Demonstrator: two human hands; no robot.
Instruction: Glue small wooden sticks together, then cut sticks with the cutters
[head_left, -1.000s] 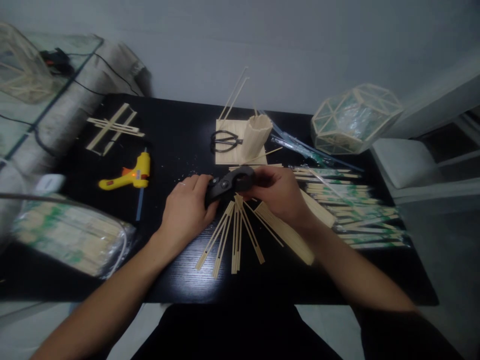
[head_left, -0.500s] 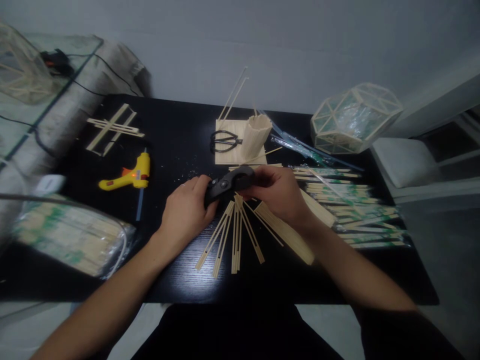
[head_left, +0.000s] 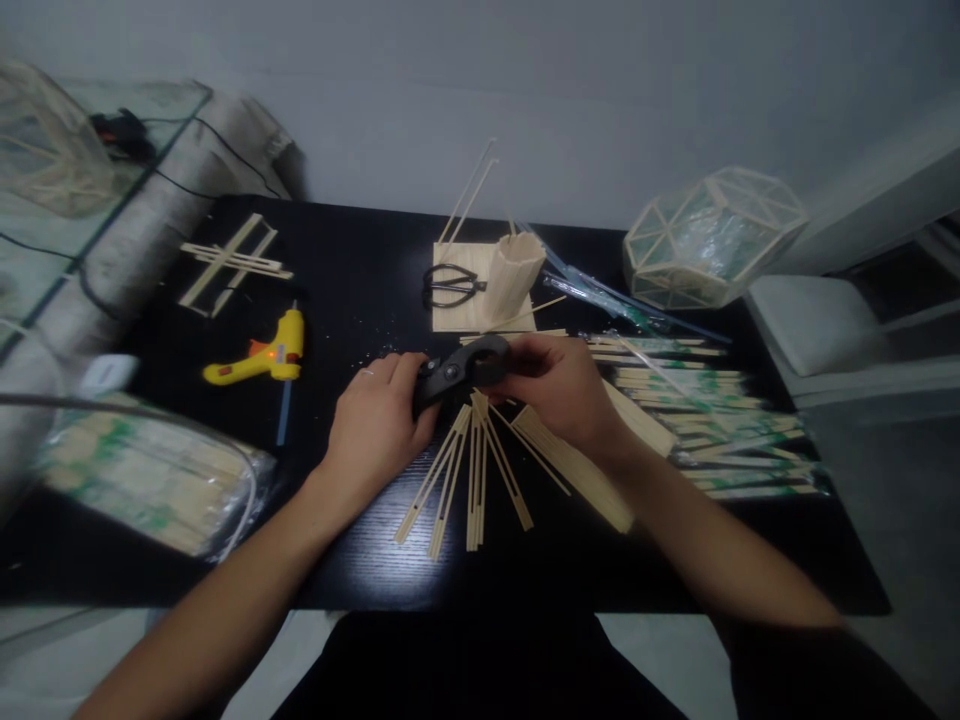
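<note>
A black cutter tool (head_left: 459, 371) lies across the middle of the black table (head_left: 360, 270). My left hand (head_left: 375, 425) is wrapped round its handle end. My right hand (head_left: 559, 385) is closed at the tool's head, fingers pinched there; what they pinch is hidden. Just below the tool, several split bamboo chopsticks (head_left: 472, 465) fan out on the table. A flat strip of joined sticks (head_left: 581, 470) lies under my right wrist.
A yellow glue gun (head_left: 259, 357) lies left. Black scissors (head_left: 450, 285) and a stick cup (head_left: 514, 275) sit on a wooden square behind. Wrapped chopsticks (head_left: 705, 415) spread right, a bagged bundle (head_left: 142, 475) left, a stick polyhedron (head_left: 712, 240) far right, a stick cross (head_left: 232, 260) far left.
Both hands stay on the cutter. Only the view has shifted slightly, moving everything a little right and down.
</note>
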